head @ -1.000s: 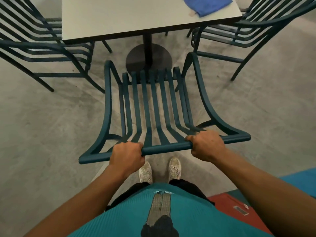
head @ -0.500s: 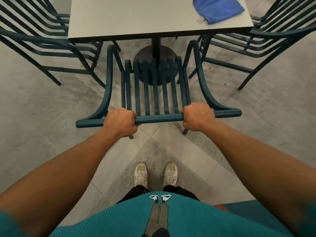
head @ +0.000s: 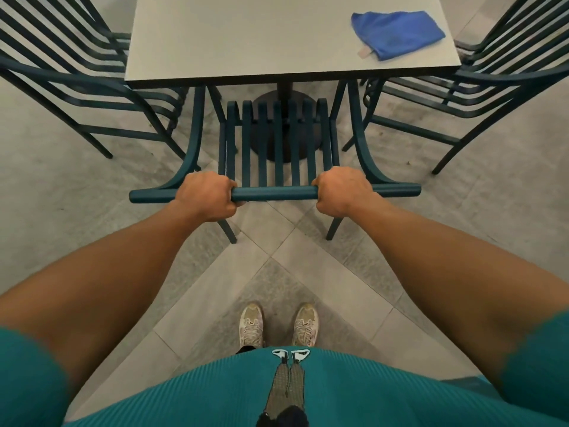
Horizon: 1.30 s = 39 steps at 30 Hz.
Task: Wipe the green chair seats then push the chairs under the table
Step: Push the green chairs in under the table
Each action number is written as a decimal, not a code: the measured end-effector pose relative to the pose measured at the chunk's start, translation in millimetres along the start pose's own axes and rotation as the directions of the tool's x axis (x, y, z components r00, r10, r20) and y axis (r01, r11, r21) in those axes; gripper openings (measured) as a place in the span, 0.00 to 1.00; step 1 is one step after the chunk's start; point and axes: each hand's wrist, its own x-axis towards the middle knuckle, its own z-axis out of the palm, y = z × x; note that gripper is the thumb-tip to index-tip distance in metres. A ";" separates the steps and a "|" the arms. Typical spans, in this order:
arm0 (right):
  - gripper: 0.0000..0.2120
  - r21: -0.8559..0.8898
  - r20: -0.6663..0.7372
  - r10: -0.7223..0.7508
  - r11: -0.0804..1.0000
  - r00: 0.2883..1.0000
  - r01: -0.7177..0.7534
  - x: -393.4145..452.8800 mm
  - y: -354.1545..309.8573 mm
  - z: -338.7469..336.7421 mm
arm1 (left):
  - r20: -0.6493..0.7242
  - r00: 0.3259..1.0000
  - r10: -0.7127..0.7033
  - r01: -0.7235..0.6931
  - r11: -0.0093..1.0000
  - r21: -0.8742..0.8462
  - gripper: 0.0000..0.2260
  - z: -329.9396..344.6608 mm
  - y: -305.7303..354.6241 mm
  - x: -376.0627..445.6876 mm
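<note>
we see the dark green slatted metal chair (head: 275, 143) pushed further in than half a second ago: the front of its seat now sits at the edge of the pale grey square table (head: 246, 41), over the black round base (head: 284, 124). the left hand (head: 205, 197) and right hand (head: 339, 195) remain clenched around the chair's top rail (head: 275, 192), arms stretched out more. the crumpled blue cloth (head: 397, 33) lies on the table's far right corner. two more green chairs (head: 77, 72) flank the table.
</note>
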 end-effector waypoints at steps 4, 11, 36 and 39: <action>0.11 0.003 -0.013 0.010 1.000 1.000 -0.010 9.7 3.6 -4.1 | -0.050 0.999 0.007 -0.006 1.000 0.013 0.15 -2.2 -3.0 12.5; 0.12 0.026 0.037 0.048 0.998 0.998 -0.049 8.5 6.0 -7.6 | -0.051 0.999 -0.001 0.001 1.000 0.014 0.15 1.0 -0.3 16.5; 0.32 0.466 0.450 0.662 0.398 0.599 -0.790 -226.3 41.8 133.3 | 0.273 0.763 0.586 -0.588 0.805 -0.084 0.31 38.3 244.1 -15.2; 0.33 0.486 0.478 0.651 0.364 0.590 -0.795 -244.8 81.4 147.7 | 0.331 0.754 0.567 -0.586 0.809 -0.049 0.30 33.5 288.2 1.4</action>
